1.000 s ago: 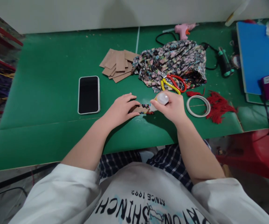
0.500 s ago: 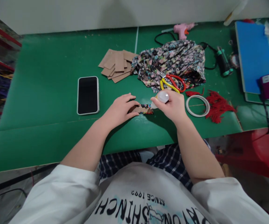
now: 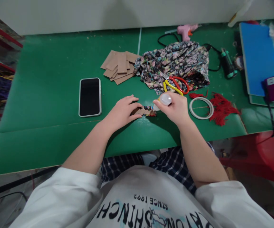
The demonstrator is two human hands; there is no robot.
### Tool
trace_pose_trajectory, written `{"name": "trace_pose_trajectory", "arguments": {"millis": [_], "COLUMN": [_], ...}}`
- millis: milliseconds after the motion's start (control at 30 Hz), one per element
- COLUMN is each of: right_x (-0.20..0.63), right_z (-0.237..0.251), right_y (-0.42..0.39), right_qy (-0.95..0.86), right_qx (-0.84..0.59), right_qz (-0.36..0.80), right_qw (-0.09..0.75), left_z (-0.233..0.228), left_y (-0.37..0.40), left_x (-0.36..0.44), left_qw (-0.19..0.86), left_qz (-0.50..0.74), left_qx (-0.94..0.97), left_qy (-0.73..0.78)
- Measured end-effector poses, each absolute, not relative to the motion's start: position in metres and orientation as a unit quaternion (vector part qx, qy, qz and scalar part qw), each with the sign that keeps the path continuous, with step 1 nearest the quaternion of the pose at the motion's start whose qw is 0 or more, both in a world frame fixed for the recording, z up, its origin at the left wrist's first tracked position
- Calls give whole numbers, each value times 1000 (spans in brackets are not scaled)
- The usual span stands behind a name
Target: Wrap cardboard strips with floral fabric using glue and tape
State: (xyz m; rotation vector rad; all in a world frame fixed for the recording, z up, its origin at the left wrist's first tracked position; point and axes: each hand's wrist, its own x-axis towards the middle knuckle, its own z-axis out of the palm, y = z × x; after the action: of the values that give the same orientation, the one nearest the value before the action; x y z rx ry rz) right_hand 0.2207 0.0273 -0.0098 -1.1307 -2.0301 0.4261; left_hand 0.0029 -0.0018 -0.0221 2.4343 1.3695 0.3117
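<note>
While the green counter [image 3: 56, 104] and the floral cloth [image 3: 175, 63] at 12 o'clock are unchanged from a second ago, both hands have barely shifted: the left hand [image 3: 121, 110] presses flat on the small fabric-covered card [image 3: 146, 111], and the right hand [image 3: 175, 109] stays closed around the glue bottle [image 3: 165, 99], nozzle at the card's 3 o'clock edge.

The scene is evenly and brightly lit from above. Soft shadows are cast on the green table [image 3: 56, 95] under both forearms. The centre is rendered sharp; the edges are bent by wide-angle distortion, and the far right corner is slightly blurred. No glare is seen.
</note>
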Motion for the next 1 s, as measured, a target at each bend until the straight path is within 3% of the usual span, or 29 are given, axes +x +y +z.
{"name": "trace_pose_trajectory", "arguments": {"millis": [633, 1000], "right_x": [218, 216], "right_z": [-10, -12], "right_y": [25, 28], "right_qy": [-791, -758], "right_qx": [-449, -485], "right_qz": [192, 162], "right_qw": [368, 406], "left_z": [-22, -20], "left_y": [-2, -2], "left_x": [3, 3], "left_qw": [159, 167], "left_qz": [107, 105], "left_qx": [857, 853], "left_qy": [478, 484]}}
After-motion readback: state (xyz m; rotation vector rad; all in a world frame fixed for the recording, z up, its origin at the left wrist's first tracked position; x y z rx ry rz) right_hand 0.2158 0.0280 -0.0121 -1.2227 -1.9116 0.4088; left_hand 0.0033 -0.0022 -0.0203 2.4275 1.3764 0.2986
